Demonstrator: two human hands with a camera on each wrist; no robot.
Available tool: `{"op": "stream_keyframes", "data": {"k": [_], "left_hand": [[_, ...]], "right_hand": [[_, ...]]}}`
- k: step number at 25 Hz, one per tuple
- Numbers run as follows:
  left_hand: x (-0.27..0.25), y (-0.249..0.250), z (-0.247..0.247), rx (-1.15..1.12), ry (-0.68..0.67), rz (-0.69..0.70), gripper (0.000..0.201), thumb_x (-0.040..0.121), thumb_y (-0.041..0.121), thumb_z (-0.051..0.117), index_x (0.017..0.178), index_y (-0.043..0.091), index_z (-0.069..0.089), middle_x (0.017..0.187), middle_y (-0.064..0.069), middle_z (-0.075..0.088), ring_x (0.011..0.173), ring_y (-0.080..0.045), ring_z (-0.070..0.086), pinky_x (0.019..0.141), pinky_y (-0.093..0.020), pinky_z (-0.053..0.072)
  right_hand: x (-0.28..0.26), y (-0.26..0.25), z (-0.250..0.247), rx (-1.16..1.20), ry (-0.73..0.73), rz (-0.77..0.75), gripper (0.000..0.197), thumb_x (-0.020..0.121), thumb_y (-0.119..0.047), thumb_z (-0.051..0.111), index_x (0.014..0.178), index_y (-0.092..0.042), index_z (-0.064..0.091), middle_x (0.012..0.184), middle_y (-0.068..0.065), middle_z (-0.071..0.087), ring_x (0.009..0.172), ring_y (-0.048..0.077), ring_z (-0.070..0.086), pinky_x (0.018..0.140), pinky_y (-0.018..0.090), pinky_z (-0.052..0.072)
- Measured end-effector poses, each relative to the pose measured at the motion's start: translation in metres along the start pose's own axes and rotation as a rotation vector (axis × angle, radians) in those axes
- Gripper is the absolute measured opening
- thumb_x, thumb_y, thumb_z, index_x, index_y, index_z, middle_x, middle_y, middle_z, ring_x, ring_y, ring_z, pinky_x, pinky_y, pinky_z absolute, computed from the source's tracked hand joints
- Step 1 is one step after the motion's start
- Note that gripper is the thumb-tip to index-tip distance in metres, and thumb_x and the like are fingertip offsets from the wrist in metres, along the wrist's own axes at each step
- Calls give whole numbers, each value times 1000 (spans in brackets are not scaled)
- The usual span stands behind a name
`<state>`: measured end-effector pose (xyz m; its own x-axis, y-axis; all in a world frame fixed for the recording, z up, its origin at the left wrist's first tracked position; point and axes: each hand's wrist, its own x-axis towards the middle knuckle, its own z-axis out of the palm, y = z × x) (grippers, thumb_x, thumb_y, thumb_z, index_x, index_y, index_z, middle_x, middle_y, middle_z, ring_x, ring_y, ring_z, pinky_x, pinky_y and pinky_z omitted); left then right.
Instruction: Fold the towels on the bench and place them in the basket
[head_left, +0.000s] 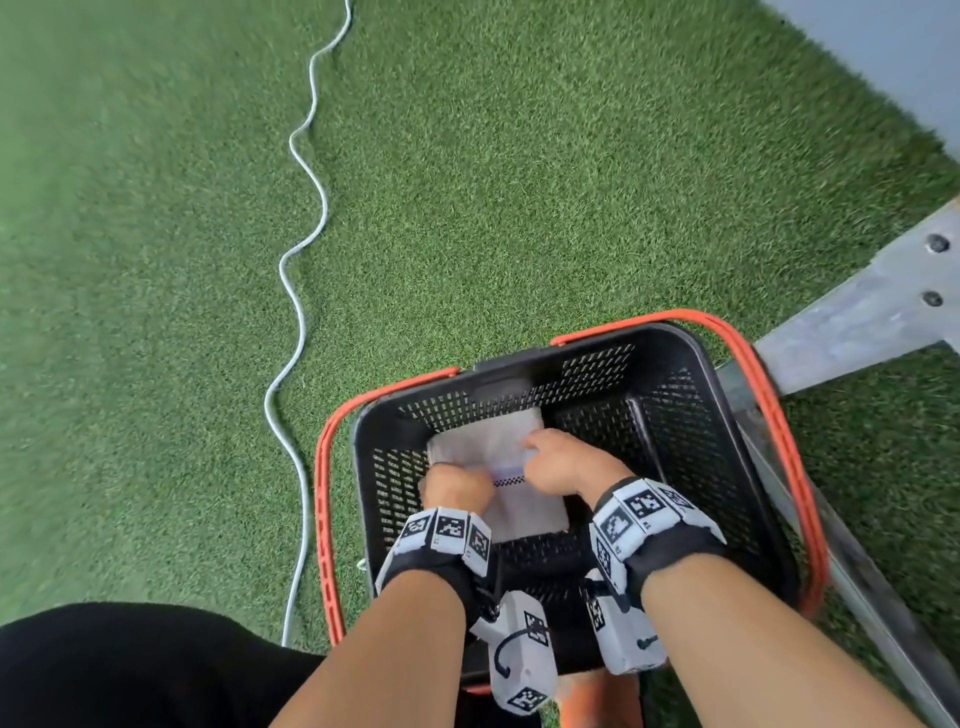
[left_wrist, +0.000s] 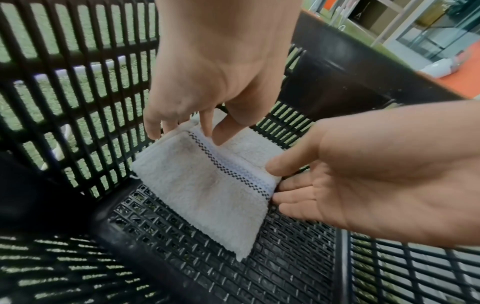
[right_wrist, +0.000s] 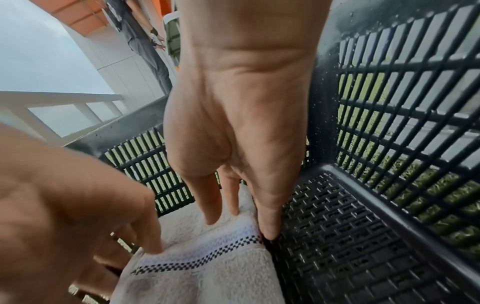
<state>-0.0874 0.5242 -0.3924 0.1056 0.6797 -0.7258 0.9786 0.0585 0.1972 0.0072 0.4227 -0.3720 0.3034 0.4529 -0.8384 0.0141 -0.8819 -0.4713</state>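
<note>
A: Towel (head_left: 519, 499) position: folded, lying flat on the floor of the basket (head_left: 727, 467), in its left half, close to the left wall. A checked stripe runs across the top layer.

B: Hand status?

A: Left hand (head_left: 454, 486) sits at the towel's left edge, fingers (left_wrist: 293, 183) relaxed and nearly straight, tips touching the fold near the stripe. Right hand (head_left: 563, 460) reaches down at the right edge, fingers (right_wrist: 211, 205) extended, tips resting on the upper layer. Neither hand is closed around the cloth.

B: Purpose of that arrangement?

A: Judged from the contact points, both hands bracket the stripe to keep the layers stacked while the towel settles. Placement against one wall probably reserves the right half for further towels.

B: Surroundings?

A: The basket stands on green turf (head_left: 467, 182); a white cable (head_left: 301, 291) snakes along the ground to the left. The bench is not identifiable here.
</note>
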Motion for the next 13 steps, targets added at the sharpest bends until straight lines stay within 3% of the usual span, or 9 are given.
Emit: {"op": "stream_keyframes", "data": {"k": [5,7,10,13], "left_hand": [[-17,12,-7,113,-8,3,48,91,26,56,131,-2,54,142,-23,45,130,-38,45,107,-40,41],[-17,11,-4,97,-58,-40,58,90,29,49,139,-2,46,149,-22,37,135,-37,39,112,-42,34],[-21,11,-3,87,-201,20,57,96,33,37,136,-4,51,143,-23,49,133,-38,45,110,-39,39],[-27,17,-7,56,-222,48,48,103,27,35,133,-4,56,139,-23,54,131,-37,49,108,-40,39]], "right_hand": [[-3,-1,2,-29,19,61,59,97,-14,42,154,-9,29,160,17,25,142,33,37,113,37,36],[-5,2,1,-61,23,72,53,99,-15,42,150,-5,35,156,18,31,137,32,43,108,36,38],[-5,3,3,-146,-5,51,43,99,-15,41,140,-3,49,143,17,51,125,30,53,100,36,44],[-15,2,-1,-168,-7,32,37,98,-14,43,132,-5,56,134,13,56,122,30,55,96,35,46]]}}
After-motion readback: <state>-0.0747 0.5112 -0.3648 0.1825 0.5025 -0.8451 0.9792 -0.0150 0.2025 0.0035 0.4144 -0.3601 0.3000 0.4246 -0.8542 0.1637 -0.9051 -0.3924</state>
